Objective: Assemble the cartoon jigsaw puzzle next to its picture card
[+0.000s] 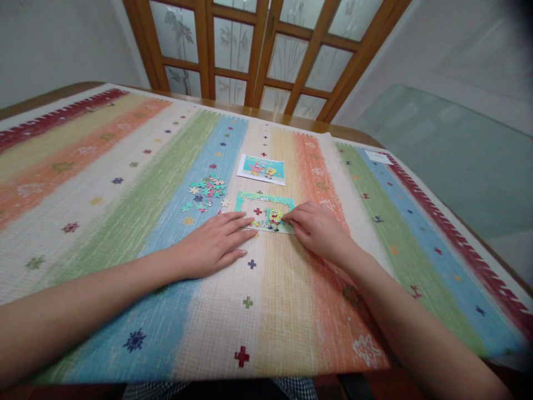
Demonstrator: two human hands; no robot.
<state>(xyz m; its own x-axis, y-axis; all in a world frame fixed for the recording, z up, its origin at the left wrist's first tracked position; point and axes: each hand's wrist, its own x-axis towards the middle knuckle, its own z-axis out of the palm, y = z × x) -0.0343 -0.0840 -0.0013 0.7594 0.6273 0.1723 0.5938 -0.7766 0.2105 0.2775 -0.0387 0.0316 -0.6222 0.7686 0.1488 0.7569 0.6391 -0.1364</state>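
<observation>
A partly built jigsaw puzzle [264, 210] with a teal border and a yellow cartoon figure lies on the striped cloth. My left hand [214, 244] rests flat on the cloth, fingers stretched out, its fingertips touching the puzzle's lower left edge. My right hand [317, 226] lies at the puzzle's lower right corner with fingers curled and pressed onto the pieces there; whether a piece is pinched under them is hidden. A heap of several loose pieces [207, 192] lies just left of the puzzle.
A small reference picture card [261, 169] lies beyond the puzzle. The striped tablecloth [125, 211] covers a wooden table. A glass tabletop [449, 150] stands to the right, and a wooden-framed glass door [258, 50] behind the table.
</observation>
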